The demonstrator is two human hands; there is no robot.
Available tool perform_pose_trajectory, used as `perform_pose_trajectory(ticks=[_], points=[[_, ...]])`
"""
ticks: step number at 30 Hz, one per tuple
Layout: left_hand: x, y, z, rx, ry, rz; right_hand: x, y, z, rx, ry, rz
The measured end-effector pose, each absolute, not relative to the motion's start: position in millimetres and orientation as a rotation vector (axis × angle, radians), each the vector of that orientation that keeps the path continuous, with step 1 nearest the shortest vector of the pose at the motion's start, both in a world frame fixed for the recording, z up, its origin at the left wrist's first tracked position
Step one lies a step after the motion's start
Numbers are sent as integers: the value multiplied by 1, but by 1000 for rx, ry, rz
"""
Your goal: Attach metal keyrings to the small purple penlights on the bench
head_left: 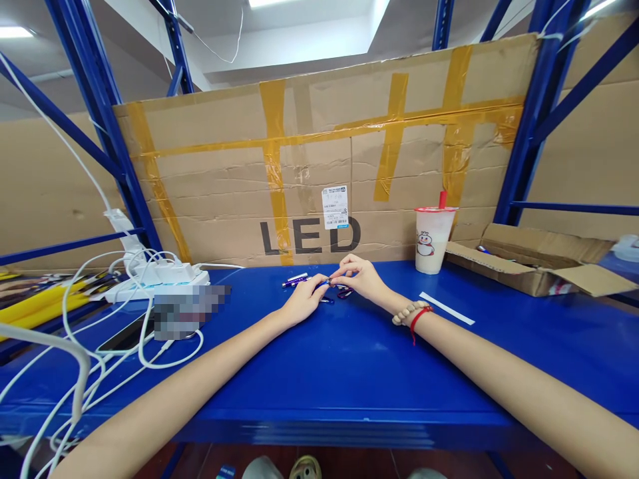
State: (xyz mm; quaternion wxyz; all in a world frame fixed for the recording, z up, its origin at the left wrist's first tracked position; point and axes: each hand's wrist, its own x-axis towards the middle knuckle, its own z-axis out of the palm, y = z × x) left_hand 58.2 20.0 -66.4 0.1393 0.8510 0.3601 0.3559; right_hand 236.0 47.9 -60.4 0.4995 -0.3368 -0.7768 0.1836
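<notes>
Near the back of the blue table (319,372), my left hand (304,299) has its fingers closed around a small blue, pen-like piece (323,283). My right hand (362,279), with a beaded bracelet and a red string at the wrist, pinches at the right end of that piece, its fingertips close to the left ones. Slim purple and silver pen-like items (294,280) lie just behind my left hand. Another dark purple item (344,292) rests below my right hand's fingers. Details between the fingertips are too small to make out.
A lidded cup with red straw (430,243) and an open cardboard box (524,266) stand at the right. A white strip (446,309) lies nearby. White cables and a power strip (164,273) crowd the left. A cardboard wall (224,193) closes off the back.
</notes>
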Motion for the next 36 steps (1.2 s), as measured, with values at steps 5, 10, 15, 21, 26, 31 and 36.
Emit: perform_pose_trajectory(ticks=[5,10,15,21,26,31,36], points=[[57,23,-72,2424,985,1038,236,44,-57,-832,-1863,585],[55,25,-75,2441,941,1092,233,38,-56,-906,-1790,784],[55,24,-72,2469,990,1143,229,35,-59,-935,-1687,950],[55,26,-71,2520,1091,1067,224,37,-63,-912,-1699,873],[56,28,-69,2465,1211,1075,226,42,-66,-858,-1808,718],[56,29,-69,2397,1229,1133,230,46,-67,-853,-1886,500],[56,32,-71,2345,1166,1139,234,45,-64,-862,-1917,315]])
